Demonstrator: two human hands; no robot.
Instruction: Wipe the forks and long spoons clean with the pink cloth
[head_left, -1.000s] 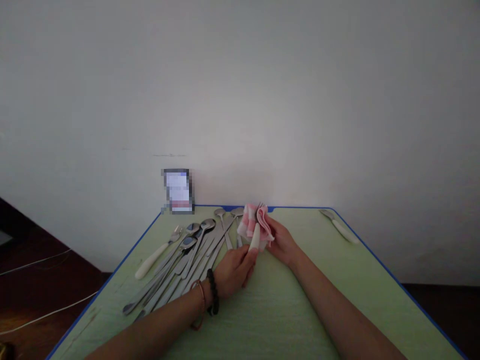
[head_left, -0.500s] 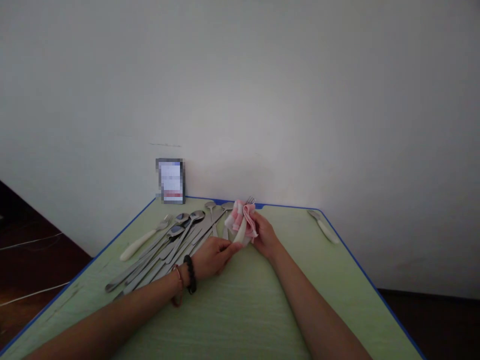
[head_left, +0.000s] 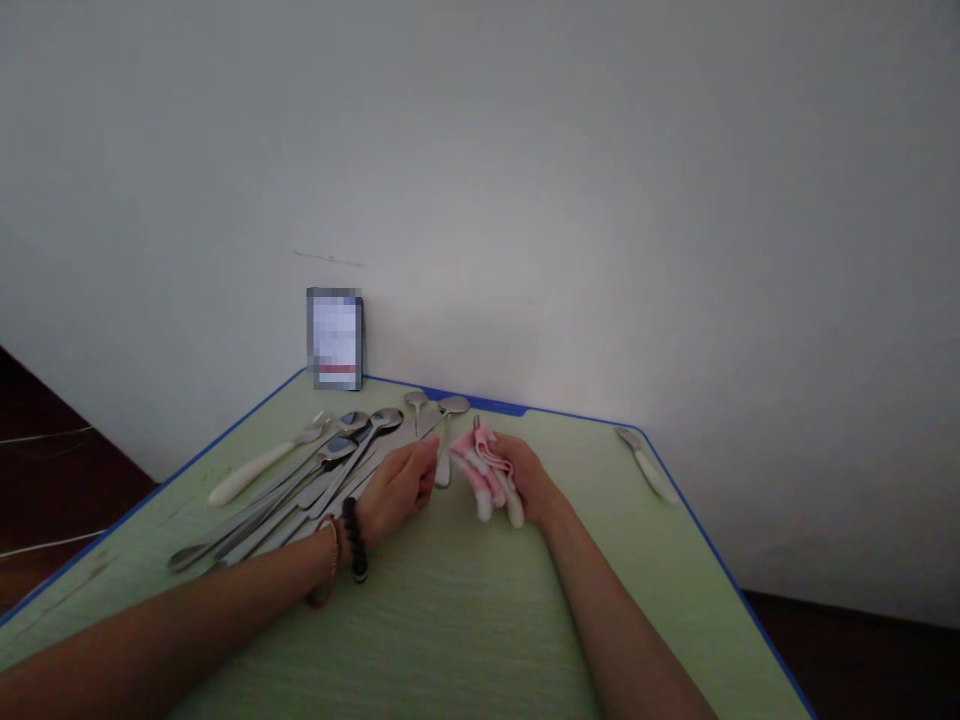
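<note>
My right hand [head_left: 525, 472] is closed round a pink-and-white cloth [head_left: 480, 468] and a fork [head_left: 514, 510] together. The fork's white handle sticks out below the cloth and its tines show above; the cloth hides the middle. To the left, my left hand [head_left: 399, 488] hovers apart from the fork, its fingers curled in and nothing visible in them. Under and beyond it lie several metal spoons [head_left: 386, 420] and knives, partly covered by that hand and forearm. One spoon [head_left: 454, 405] lies between the two hands, near the table's far edge.
A white-handled fork [head_left: 259, 472] lies left of the metal cutlery. Another white-handled fork [head_left: 646, 465] rests by the right edge of the green table [head_left: 450, 620]. At the back left a device with a lit, blurred screen [head_left: 335, 338] leans against the wall [head_left: 600, 200].
My left hand has let go of the fork's white handle and moved left. My right hand keeps the fork and cloth, now lower and tilted differently. The camera view has shifted slightly.
</note>
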